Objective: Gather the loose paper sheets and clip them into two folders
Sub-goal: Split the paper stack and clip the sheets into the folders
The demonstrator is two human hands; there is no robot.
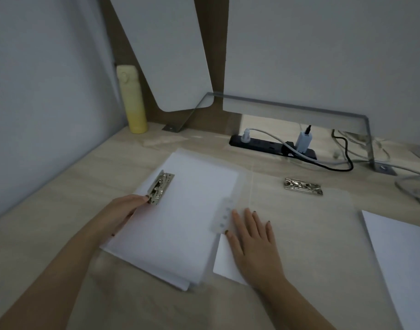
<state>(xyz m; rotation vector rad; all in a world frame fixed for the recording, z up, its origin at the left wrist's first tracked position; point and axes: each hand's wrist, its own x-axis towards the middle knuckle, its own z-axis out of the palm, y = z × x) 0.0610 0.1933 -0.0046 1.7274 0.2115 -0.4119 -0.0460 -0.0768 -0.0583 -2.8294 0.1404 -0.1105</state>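
Paper stack: smooth white rectangular sheets [185, 217], lying askew on my pale wood-grain desk [61, 210].
Folder: frosted translucent plastic [299, 234], spread flat; its punched tab overlaps the stack's right edge.
Clip: shiny metal lever clip [159, 188], on the stack's left edge.
Second clip: same metal [303, 186], lying flat further right.
Left hand: [125, 215] forearm reaching in from the lower left; I grip the stack's left edge, thumb tip touching the clip's near end.
Right hand: [254, 239] palm down, fingers straight and spread, released, pressing the folder over one loose sheet [224, 260].
More sheets: white pile [406, 258] at the far right.
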